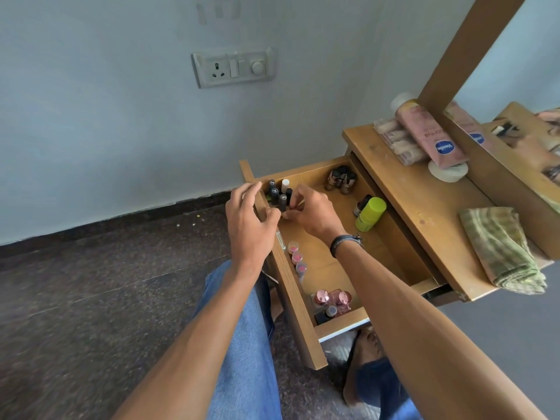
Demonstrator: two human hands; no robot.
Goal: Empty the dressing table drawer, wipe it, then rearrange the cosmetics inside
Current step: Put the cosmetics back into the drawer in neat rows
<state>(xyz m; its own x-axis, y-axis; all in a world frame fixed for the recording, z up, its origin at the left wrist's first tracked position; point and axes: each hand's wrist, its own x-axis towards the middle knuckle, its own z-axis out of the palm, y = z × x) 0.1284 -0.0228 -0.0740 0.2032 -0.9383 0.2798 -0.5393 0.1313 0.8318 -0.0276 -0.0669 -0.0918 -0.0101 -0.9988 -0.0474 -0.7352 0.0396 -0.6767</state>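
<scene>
Both hands work at the drawer (333, 253) mid-frame: the right hand (312, 215) pinches a dark tube in the lipstick cluster (278, 194), standing it upright; the left hand (247, 218), loosely curled and empty, steadies the drawer front.

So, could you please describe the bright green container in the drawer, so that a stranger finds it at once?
Start at the open wooden drawer pulled out from under the dressing table top. Along the drawer's side nearest the table top lies a lime-green cylinder on its side, next to a small dark bottle. It is the only bright green item there; the rest are dark, pink or copper-coloured.
</scene>
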